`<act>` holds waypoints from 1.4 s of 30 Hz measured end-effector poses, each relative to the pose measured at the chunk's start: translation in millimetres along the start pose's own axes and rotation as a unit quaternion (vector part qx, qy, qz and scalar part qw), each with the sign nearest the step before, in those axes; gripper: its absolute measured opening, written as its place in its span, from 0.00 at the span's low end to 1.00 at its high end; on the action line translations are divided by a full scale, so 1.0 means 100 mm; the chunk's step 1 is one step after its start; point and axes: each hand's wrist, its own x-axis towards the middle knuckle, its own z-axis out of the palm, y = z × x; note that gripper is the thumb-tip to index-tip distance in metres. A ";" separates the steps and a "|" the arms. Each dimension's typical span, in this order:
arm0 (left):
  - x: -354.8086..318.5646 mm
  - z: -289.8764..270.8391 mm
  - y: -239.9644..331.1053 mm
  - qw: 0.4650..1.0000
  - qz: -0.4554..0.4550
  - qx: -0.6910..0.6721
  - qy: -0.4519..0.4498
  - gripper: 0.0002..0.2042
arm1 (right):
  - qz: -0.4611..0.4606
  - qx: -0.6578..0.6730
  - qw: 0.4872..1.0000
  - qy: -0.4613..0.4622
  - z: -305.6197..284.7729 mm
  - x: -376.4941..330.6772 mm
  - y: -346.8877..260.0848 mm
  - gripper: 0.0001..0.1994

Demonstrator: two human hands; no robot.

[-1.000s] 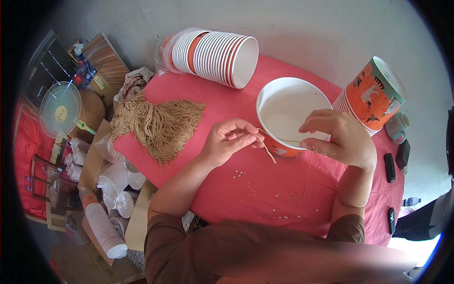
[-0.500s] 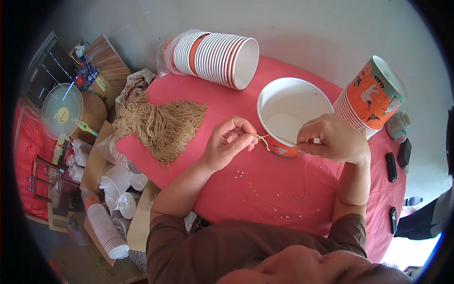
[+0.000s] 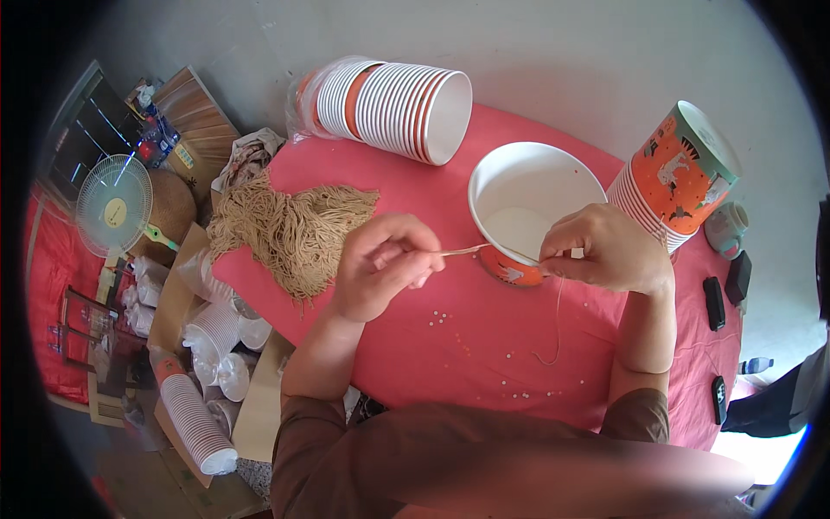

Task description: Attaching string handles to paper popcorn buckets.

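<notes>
Left hand (image 3: 380, 272) and right hand (image 3: 605, 251) each pinch closed on a thin string (image 3: 471, 251) stretched at the near rim of the bowl (image 3: 536, 208) on the table (image 3: 484, 346); a hard tug could likely tip the light bowl or slip the string.

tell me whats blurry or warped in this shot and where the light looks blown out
Head view: strong fisheye, so the pink table edge bows and a black vignette rings the frame. The brown sleeve at the bottom is smeared out of focus. Both hands, left hand and right hand, and the white bowl are sharp. The lower right corner is overexposed.
</notes>
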 end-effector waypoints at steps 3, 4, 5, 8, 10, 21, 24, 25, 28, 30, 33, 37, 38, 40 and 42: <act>0.10 0.05 -0.05 0.995 -0.086 0.044 0.001 0.07 | -0.017 0.022 1.000 0.006 -0.01 0.02 -0.01 0.02; 0.14 0.07 -0.06 0.994 -0.099 0.050 0.009 0.07 | -0.018 0.024 0.998 0.049 0.00 0.03 -0.04 0.01; 0.19 0.07 -0.08 0.990 -0.121 0.065 0.007 0.09 | -0.018 0.025 0.995 0.091 0.01 0.03 -0.06 0.01; 0.34 0.11 -0.14 0.983 -0.169 0.074 0.012 0.11 | -0.046 0.012 0.988 0.145 0.06 0.04 -0.09 0.03; 0.39 0.16 -0.14 0.977 -0.193 0.095 -0.008 0.11 | -0.076 0.019 0.982 0.170 0.09 0.06 -0.10 0.03; 0.30 0.27 -0.19 0.977 -0.167 0.130 -0.008 0.07 | -0.149 0.043 0.938 0.311 0.28 0.26 -0.06 0.04; 0.29 0.24 -0.18 0.977 -0.180 0.108 0.021 0.07 | -0.107 0.007 0.942 0.318 0.31 0.28 -0.04 0.04; 0.29 0.20 -0.19 0.978 -0.180 0.107 0.022 0.07 | -0.053 -0.041 0.955 0.288 0.30 0.27 -0.02 0.05; 0.30 0.08 -0.27 0.965 -0.250 -0.066 0.033 0.07 | -0.001 -0.085 0.963 0.256 0.33 0.29 0.03 0.06; 0.29 0.07 -0.28 0.962 -0.256 -0.084 0.043 0.07 | -0.007 -0.082 0.962 0.259 0.34 0.30 0.00 0.07; 0.31 0.04 -0.29 0.953 -0.269 -0.130 0.059 0.07 | -0.116 -0.077 0.946 0.292 0.33 0.31 -0.07 0.09; 0.31 -0.01 -0.32 0.940 -0.283 -0.177 0.076 0.07 | -0.181 -0.099 0.935 0.287 0.35 0.33 -0.11 0.11; 0.31 -0.01 -0.32 0.940 -0.283 -0.177 0.076 0.07 | -0.182 -0.106 0.934 0.288 0.35 0.34 -0.13 0.10; 0.31 0.00 -0.32 0.938 -0.286 -0.185 0.073 0.07 | -0.174 -0.116 0.935 0.286 0.37 0.35 -0.11 0.11; 0.31 0.01 -0.33 0.936 -0.289 -0.186 0.071 0.07 | -0.167 -0.126 0.936 0.285 0.41 0.36 -0.09 0.12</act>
